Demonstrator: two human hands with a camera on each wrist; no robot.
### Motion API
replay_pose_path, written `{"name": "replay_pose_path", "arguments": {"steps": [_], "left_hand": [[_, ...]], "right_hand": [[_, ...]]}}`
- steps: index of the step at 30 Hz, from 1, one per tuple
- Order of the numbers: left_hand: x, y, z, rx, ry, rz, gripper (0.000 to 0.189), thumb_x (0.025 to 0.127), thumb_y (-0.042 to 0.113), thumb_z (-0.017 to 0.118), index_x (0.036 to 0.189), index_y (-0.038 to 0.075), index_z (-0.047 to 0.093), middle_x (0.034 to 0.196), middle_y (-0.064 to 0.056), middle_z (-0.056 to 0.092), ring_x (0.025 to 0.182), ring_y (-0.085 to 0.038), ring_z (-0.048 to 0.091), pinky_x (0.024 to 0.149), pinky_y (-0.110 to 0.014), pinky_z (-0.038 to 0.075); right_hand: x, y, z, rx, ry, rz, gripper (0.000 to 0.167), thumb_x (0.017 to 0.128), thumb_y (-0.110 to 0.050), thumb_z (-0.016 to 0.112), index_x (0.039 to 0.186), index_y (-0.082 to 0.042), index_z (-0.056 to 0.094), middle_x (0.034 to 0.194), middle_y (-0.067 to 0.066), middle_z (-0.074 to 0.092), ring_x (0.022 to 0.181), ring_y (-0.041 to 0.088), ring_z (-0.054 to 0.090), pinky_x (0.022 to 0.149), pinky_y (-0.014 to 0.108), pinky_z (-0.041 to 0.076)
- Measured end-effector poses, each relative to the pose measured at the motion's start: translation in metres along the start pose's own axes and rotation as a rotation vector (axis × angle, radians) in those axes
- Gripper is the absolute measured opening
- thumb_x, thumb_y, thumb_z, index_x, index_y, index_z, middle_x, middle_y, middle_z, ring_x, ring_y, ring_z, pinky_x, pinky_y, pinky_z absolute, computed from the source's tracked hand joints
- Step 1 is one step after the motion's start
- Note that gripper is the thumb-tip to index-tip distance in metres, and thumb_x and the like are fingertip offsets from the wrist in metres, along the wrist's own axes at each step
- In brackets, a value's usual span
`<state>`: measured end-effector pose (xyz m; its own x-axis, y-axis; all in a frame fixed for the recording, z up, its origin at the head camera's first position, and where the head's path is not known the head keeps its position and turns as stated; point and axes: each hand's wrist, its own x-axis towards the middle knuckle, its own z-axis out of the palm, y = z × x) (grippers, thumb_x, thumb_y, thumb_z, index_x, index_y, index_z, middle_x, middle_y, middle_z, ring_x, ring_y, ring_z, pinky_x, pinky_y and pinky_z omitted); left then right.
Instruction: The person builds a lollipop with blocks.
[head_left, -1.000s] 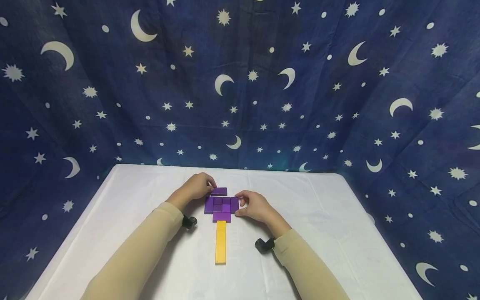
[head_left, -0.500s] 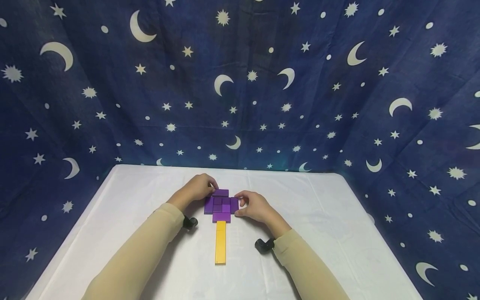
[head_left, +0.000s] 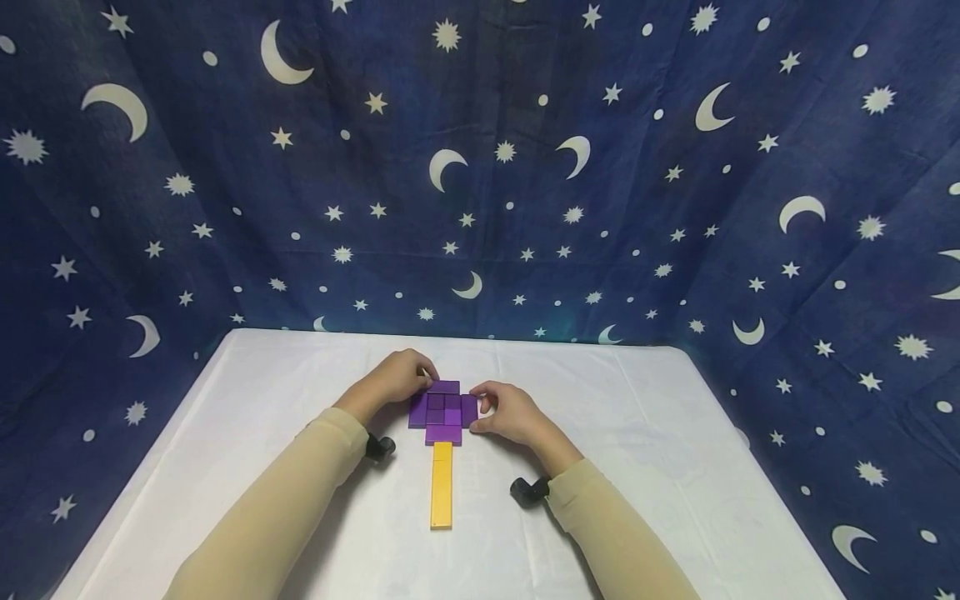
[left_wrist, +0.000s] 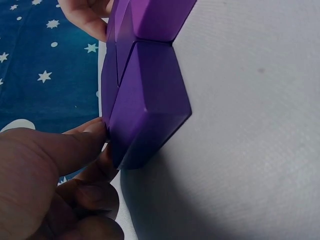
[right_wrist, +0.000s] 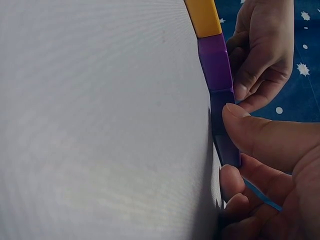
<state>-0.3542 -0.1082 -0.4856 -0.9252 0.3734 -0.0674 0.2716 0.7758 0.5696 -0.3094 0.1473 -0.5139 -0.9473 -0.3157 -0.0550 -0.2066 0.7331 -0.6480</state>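
Note:
My left hand [head_left: 393,377] pinches the left end of a flat purple block [head_left: 444,387], which lies along the far side of a cluster of purple blocks. At the cluster's right side, my right hand [head_left: 510,412] holds an upright-lying purple block [head_left: 469,408] between thumb and forefinger. The right wrist view shows the thumb [right_wrist: 245,127] against its side and the forefinger near its far end. Another purple block [head_left: 417,412] forms the left side, and a wide one [head_left: 443,434] the near side. Small purple squares [head_left: 452,417] sit in the middle.
A yellow strip [head_left: 442,492], with a seam near its far end, runs from the cluster toward the person. Everything lies on a white-covered table [head_left: 615,433]. A dark blue curtain [head_left: 510,100] with moons and stars hangs behind. Black wrist cameras [head_left: 529,492] stick out from the sleeves.
My left hand has slid the far purple block nearer and slightly right, so the gap to the cluster has closed. My right hand has stayed at the right-hand block.

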Motion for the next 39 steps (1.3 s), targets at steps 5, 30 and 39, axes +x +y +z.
{"name": "replay_pose_path", "arguments": {"steps": [5, 30, 39], "left_hand": [[0.0011, -0.0012, 0.0013, -0.006, 0.001, -0.006, 0.016, 0.099, 0.011, 0.072, 0.107, 0.016, 0.084, 0.097, -0.005, 0.080, 0.090, -0.018, 0.070, 0.095, -0.046, 0.058], [-0.0022, -0.0038, 0.0006, -0.046, -0.009, -0.023, 0.024, 0.100, 0.011, 0.072, 0.121, 0.016, 0.082, 0.102, -0.006, 0.080, 0.092, -0.018, 0.071, 0.096, -0.045, 0.058], [-0.0084, -0.0088, -0.0054, 0.055, 0.065, -0.043, 0.031, 0.104, 0.023, 0.068, 0.132, 0.010, 0.076, 0.110, -0.011, 0.080, 0.100, -0.025, 0.073, 0.099, -0.051, 0.057]], "right_hand": [[0.0006, 0.0007, 0.0008, -0.010, 0.002, -0.002, 0.059, 0.078, -0.021, 0.096, 0.131, -0.016, 0.073, 0.088, -0.003, 0.063, 0.083, 0.016, 0.056, 0.081, 0.036, 0.045], [0.0000, 0.0019, 0.0004, -0.017, -0.001, -0.017, 0.062, 0.077, -0.023, 0.096, 0.134, -0.017, 0.072, 0.088, -0.004, 0.063, 0.083, 0.016, 0.056, 0.081, 0.036, 0.046], [-0.0013, 0.0023, -0.0002, 0.000, -0.005, -0.017, 0.072, 0.076, -0.022, 0.096, 0.142, -0.017, 0.067, 0.089, -0.003, 0.064, 0.082, 0.016, 0.056, 0.081, 0.036, 0.046]]}}
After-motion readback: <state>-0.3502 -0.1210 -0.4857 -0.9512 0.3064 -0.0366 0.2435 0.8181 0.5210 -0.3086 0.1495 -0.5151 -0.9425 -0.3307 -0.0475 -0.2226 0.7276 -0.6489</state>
